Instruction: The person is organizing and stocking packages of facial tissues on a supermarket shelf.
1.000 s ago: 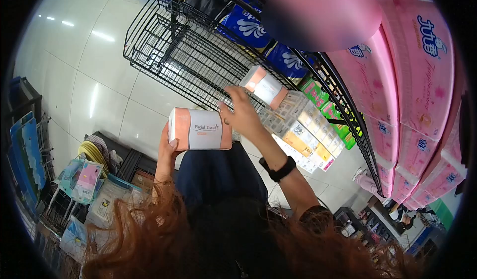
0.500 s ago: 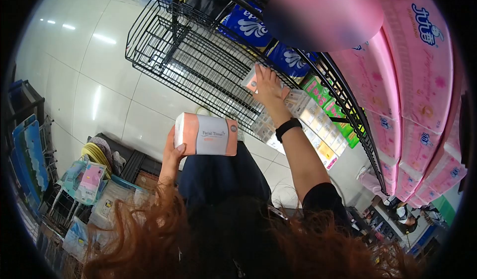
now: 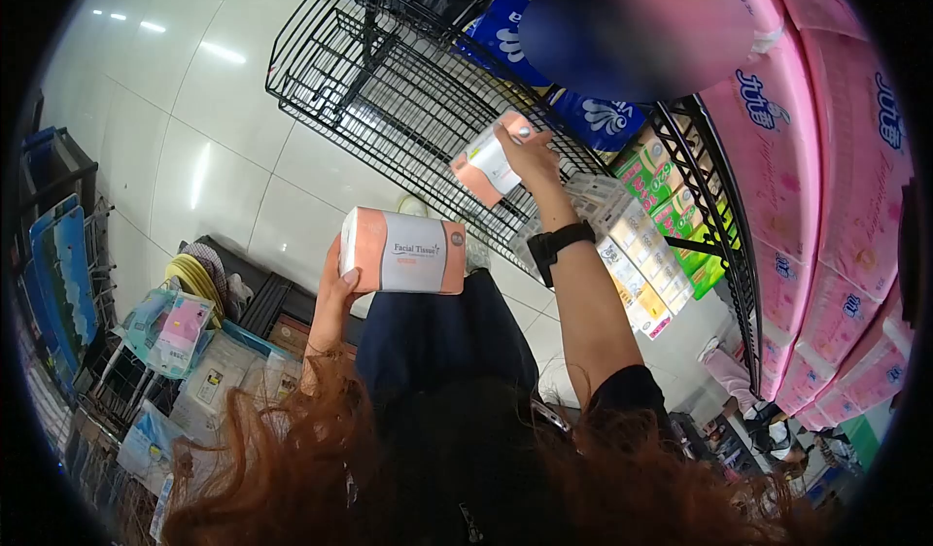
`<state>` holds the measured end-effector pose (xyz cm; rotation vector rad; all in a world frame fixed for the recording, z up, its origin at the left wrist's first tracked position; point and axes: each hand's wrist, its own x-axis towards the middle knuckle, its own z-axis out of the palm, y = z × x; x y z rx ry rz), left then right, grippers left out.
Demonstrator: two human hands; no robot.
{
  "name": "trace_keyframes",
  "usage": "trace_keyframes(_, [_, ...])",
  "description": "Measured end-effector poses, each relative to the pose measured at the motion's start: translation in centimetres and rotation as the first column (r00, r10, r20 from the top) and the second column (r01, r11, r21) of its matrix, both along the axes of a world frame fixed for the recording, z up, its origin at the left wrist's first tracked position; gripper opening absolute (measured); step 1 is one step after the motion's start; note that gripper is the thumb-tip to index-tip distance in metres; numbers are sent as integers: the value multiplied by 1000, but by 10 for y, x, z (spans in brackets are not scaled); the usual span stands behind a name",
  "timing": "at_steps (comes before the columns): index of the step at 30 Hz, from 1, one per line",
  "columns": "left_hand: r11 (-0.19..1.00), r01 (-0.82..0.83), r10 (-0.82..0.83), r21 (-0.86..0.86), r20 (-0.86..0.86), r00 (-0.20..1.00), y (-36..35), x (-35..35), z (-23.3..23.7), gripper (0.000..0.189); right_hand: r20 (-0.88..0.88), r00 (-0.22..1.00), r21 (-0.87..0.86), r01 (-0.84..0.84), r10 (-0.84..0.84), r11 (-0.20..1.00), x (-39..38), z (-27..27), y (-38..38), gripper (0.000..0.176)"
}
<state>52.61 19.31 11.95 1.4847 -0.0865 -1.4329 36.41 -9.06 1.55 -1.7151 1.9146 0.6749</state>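
My left hand point(image 3: 333, 291) grips a pack of facial tissue point(image 3: 413, 251) by its left end, the label facing up at me. It is orange and white, held over my lap. My right hand point(image 3: 533, 157) is closed around a second orange-and-white tissue pack point(image 3: 483, 164), tilted above the near side of a black wire basket shelf point(image 3: 360, 109). A dark band sits on my right wrist. Part of the second pack is hidden by my fingers.
Pink packs point(image 3: 719, 148) are stacked on the right, beside a black wire rack edge point(image 3: 724, 196). Blue packs point(image 3: 603, 119) and green packs point(image 3: 680, 221) lie behind the basket. Hanging goods point(image 3: 180, 332) stand at the lower left, on a tiled floor point(image 3: 204, 148).
My right hand has lifted its tissue pack out of the wire basket and turned it, so more of the pack shows. My left hand's pack stays in nearly the same place.
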Motion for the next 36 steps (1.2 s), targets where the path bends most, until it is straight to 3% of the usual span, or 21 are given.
trace_keyframes(1, [1000,2,-2,4,0,1000,-3,0,2,84,-1,1000,2,-2,2,1000,-3,1,-3,74])
trace_keyframes(3, [1000,0,0,6,-6,1000,-3,-1,0,85,-49,974,-64,-224,221,973,-9,3,-8,59])
trace_keyframes(4, [1000,1,-1,20,-8,1000,-2,-2,-4,86,-59,969,-122,-245,239,962,0,20,-3,43])
trace_keyframes(5, [999,3,-3,34,-9,1000,-2,-3,-7,87,-64,968,-123,-249,243,961,0,20,4,43])
trace_keyframes(6, [999,0,0,32,-12,1000,-4,-4,-7,87,-124,849,-204,-528,513,825,-1,17,10,39])
trace_keyframes(7, [1000,7,-7,20,-16,1000,-6,-4,-7,87,-203,655,-260,-752,728,605,-1,12,16,35])
trace_keyframes(8, [1000,17,-17,9,-18,1000,-7,-4,-7,87,-256,522,-183,-852,813,490,1,0,23,44])
trace_keyframes(9, [1000,19,-19,10,-18,1000,-8,-5,-6,87,-255,524,-183,-851,812,492,-3,-8,33,44])
trace_keyframes(11, [1000,17,-17,-10,-39,999,-12,-5,-5,87,-336,38,-278,-959,941,-60,-9,-12,53,56])
trace_keyframes(15, [1000,25,-25,9,-18,1000,-15,-6,0,88,-291,71,-205,-979,954,10,3,-7,57,71])
trace_keyframes(18, [1000,28,-27,12,-22,999,-15,-5,0,88,-252,383,-1,-919,889,395,12,-1,56,95])
trace_keyframes(19, [1000,23,-23,6,-30,999,-16,-5,0,87,-253,382,-1,-919,889,395,10,-6,50,95])
trace_keyframes(21, [1000,18,-18,0,-39,999,-16,-6,1,87,-344,516,31,-829,784,559,2,-18,41,99])
trace_keyframes(22, [1000,14,-14,-2,-60,998,-17,-6,2,86,-294,575,57,-787,764,614,1,-15,35,101])
trace_keyframes(30, [999,30,-29,14,-31,999,-22,-7,3,84,-377,648,-26,-722,662,691,13,-6,34,103])
trace_keyframes(32, [1000,20,-20,-7,-70,997,-23,-8,6,84,-334,681,131,-651,652,748,14,12,27,103])
trace_keyframes(36, [1000,28,-29,-13,-64,998,-27,-8,9,84,-367,657,105,-674,659,731,0,7,20,103])
